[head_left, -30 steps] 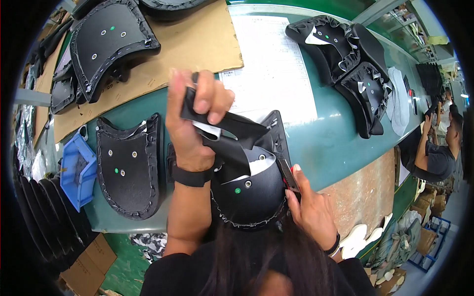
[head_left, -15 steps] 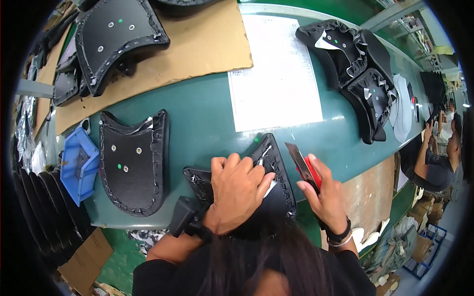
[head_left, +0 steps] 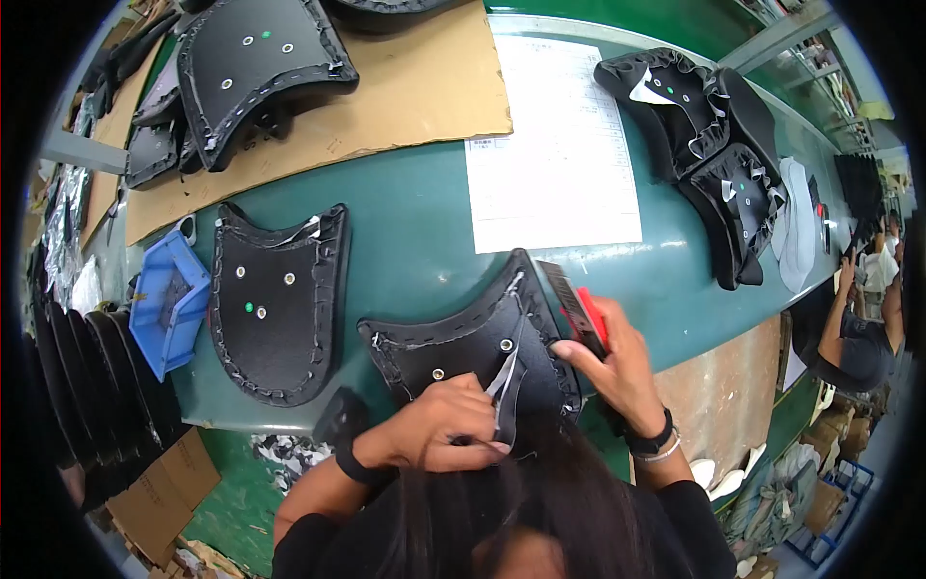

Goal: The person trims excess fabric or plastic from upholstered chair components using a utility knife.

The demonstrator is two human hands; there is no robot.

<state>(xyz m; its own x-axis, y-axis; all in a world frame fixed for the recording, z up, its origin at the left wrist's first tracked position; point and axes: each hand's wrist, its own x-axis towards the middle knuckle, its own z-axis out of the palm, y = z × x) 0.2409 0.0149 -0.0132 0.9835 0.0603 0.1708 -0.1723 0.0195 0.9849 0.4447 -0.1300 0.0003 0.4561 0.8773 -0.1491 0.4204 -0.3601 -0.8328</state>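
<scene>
A black padded panel (head_left: 444, 338) with stapled edges and metal-rimmed holes lies in front of me, its near part hidden by my hair. My left hand (head_left: 451, 425) is closed over its lower middle, gripping a loose flap of black fabric (head_left: 519, 386) with a white edge. At the panel's right side, my right hand (head_left: 619, 365) holds a red utility knife (head_left: 586, 318) with its blade out, pointing up and left. The right thumb rests at the panel's edge. Left of it lies a similar finished-looking black panel (head_left: 275, 328), face down.
A blue bin (head_left: 166, 309) stands at the left. Cardboard (head_left: 424, 106) carries more black panels (head_left: 256, 72) at the far left. A printed sheet (head_left: 555, 164) lies at the back, with black covers (head_left: 733, 203) right of it. A co-worker (head_left: 858, 328) is at far right.
My left hand has moved down toward me and now grips the fabric flap, uncovering the panel's middle and holes. The knife in my right hand has come down to the panel's right edge.
</scene>
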